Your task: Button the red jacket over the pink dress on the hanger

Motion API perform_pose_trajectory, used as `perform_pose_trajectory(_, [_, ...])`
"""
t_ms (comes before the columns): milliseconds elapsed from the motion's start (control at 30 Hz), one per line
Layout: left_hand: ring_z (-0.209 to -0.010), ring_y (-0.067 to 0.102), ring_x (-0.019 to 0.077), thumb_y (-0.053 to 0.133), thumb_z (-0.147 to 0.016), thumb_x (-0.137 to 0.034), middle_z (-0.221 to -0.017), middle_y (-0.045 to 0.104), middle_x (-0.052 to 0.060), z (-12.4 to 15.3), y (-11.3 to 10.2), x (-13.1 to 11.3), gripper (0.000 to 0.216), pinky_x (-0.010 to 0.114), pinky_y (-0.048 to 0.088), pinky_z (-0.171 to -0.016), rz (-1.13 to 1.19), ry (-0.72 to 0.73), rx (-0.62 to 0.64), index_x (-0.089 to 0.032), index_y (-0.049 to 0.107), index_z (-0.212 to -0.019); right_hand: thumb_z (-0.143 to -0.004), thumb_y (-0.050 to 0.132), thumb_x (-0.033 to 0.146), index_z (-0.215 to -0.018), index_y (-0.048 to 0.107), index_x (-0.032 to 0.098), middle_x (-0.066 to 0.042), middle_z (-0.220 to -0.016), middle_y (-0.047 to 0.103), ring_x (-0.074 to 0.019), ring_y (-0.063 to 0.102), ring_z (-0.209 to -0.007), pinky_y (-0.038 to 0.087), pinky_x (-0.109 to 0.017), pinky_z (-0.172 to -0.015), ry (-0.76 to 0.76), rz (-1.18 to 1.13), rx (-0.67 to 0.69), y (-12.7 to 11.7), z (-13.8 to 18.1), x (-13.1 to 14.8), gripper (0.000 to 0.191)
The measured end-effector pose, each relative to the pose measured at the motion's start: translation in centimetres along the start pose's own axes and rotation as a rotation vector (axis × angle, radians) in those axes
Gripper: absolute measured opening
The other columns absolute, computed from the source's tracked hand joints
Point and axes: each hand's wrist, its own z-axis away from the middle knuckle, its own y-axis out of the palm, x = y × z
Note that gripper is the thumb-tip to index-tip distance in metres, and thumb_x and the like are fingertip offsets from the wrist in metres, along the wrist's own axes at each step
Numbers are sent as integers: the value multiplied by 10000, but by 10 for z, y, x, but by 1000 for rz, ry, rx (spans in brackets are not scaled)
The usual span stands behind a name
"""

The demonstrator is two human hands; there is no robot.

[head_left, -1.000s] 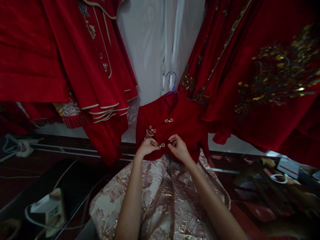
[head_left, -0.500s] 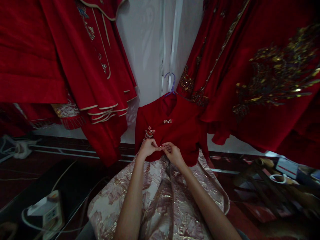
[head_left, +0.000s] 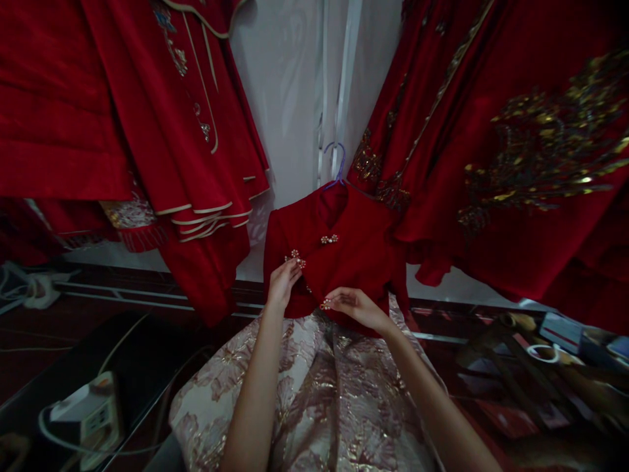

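Note:
A small red jacket point(head_left: 354, 255) hangs on a purple hanger point(head_left: 337, 164) over a pale floral brocade skirt point(head_left: 314, 393). It has jewelled clasps down its front, one near the collar point(head_left: 329, 239). My left hand point(head_left: 282, 283) rests on the jacket's left front, its fingertips on a jewelled clasp point(head_left: 295, 257). My right hand point(head_left: 354, 305) sits at the jacket's lower hem, fingers pinched on the bottom clasp point(head_left: 326, 304).
Large red embroidered gowns hang at the left point(head_left: 122, 118) and right point(head_left: 515, 144), with a white wall point(head_left: 289, 85) between. A white power strip point(head_left: 88, 419) with cables lies at the lower left. Tape rolls and clutter point(head_left: 545, 354) lie at the right.
My hands have parted from the lower clasp. The left hand rose to the upper left clasp, and the right hand dropped to the hem, holding the bottom clasp.

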Motion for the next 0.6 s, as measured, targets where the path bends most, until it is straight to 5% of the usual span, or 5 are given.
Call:
perform_pose_trajectory(367, [-859,649,132,686,-691,-312,-978,696,90,3,2,1,258,296,484,-868,9,1,12,-126,675,-869,-776,615,410,-936,637,165,-60,-927,688,-158,635,-836,478,-313,-815,-18,59,-36,2,4,1,294])
perform_pose_trajectory(600, [-768,646,133,756,-576,-326,-839,701,64,0,8,5,304,277,488,-762,25,124,-118,-128,676,-792,-793,593,431,-952,631,152,-73,-922,688,-166,640,-812,490,-309,-775,-53,120,-113,12,5,-4,323])
